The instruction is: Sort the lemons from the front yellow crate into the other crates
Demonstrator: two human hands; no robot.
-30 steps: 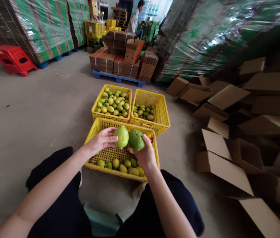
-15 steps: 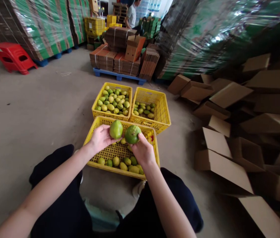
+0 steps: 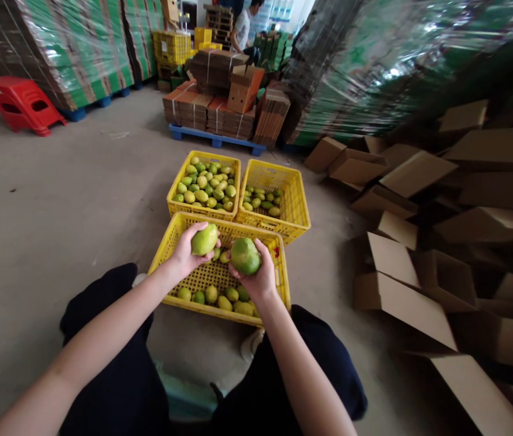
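Observation:
My left hand is closed round a yellow-green lemon, its fingers curled behind and under the fruit. In my right hand is a rounder, darker green lemon with a pale patch, gripped between thumb and fingers. Both fruits are held apart, above the near yellow crate. Inside that crate, several lemons lie along the near side, and a few more show partly behind my hands. Much of its perforated bottom is bare.
Behind stand a yellow crate full of lemons and another yellow crate holding fewer. Open cardboard boxes crowd the right side. Flattened cartons lie on a blue pallet. A red stool stands left; a person is at the back.
My hands have moved slightly apart. Both lemons have been turned: the left one now lies tilted, and the right one shows a smoother side instead of its dark-spotted end.

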